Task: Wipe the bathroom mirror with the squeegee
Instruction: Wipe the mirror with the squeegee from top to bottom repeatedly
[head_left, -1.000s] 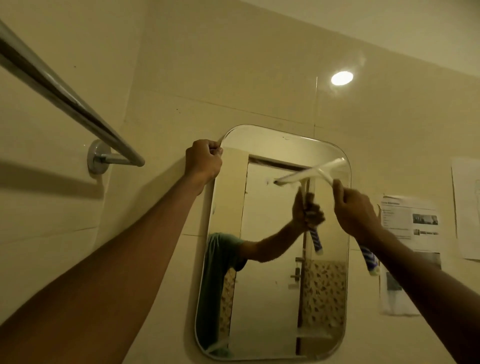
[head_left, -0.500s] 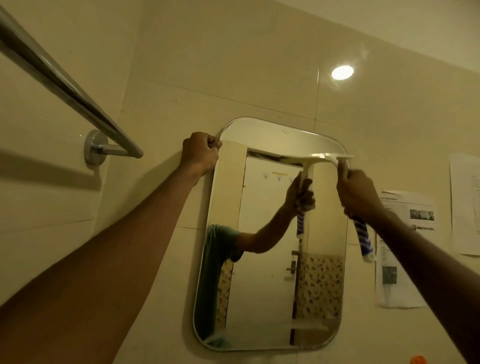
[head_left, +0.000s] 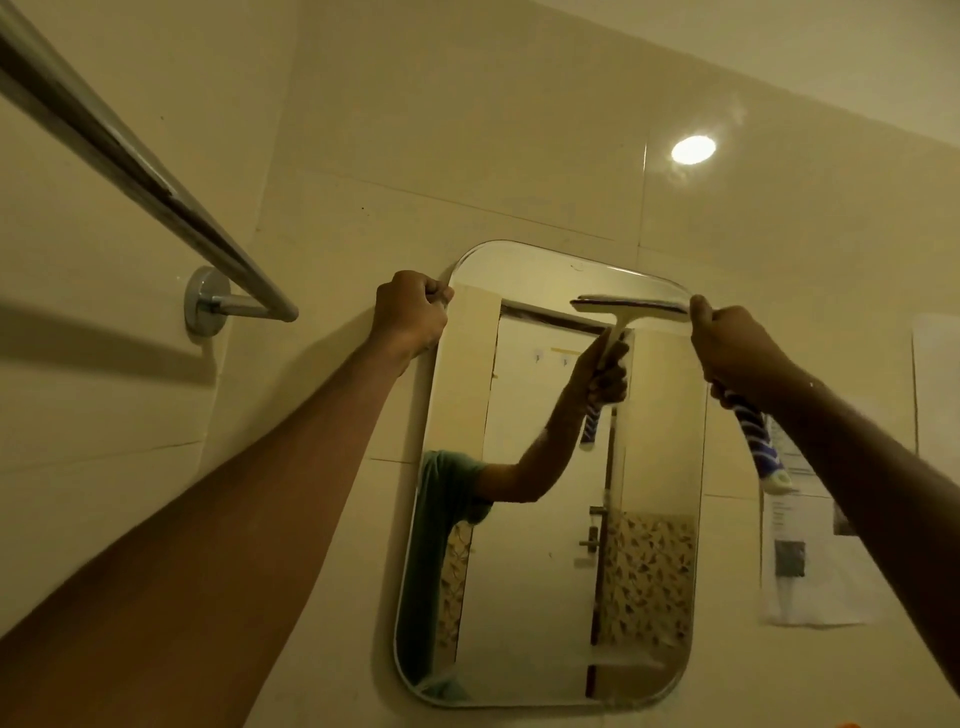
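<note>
Reaching up from the bottom corners of the view, two bare forearms stretch toward a tiled wall (head_left: 467, 130). The left hand (head_left: 410, 314) is curled into a closed fist at the upper left corner of the mirror (head_left: 545, 571), its knuckles touching the mirror's edge and the tile beside it; whether it pinches the edge itself cannot be told. The right hand (head_left: 732, 348) is wrapped tight around the squeegee (head_left: 631, 305), with the blue-and-white striped end of the handle sticking out below the fist. The squeegee's pale blade lies level across the top right part of the glass, just under the mirror's upper edge, its right end close to the right hand's knuckles. The mirror is a rounded rectangle mounted upright on the wall, and it reflects an arm gripping the handle, a green sleeve and a door. A chrome towel rail (head_left: 130, 166) runs in from the upper left to its wall bracket, left of the mirror. Printed paper sheets (head_left: 810, 571) hang on the wall to the right. A round spot of light (head_left: 693, 149) shines on the tile above.
</note>
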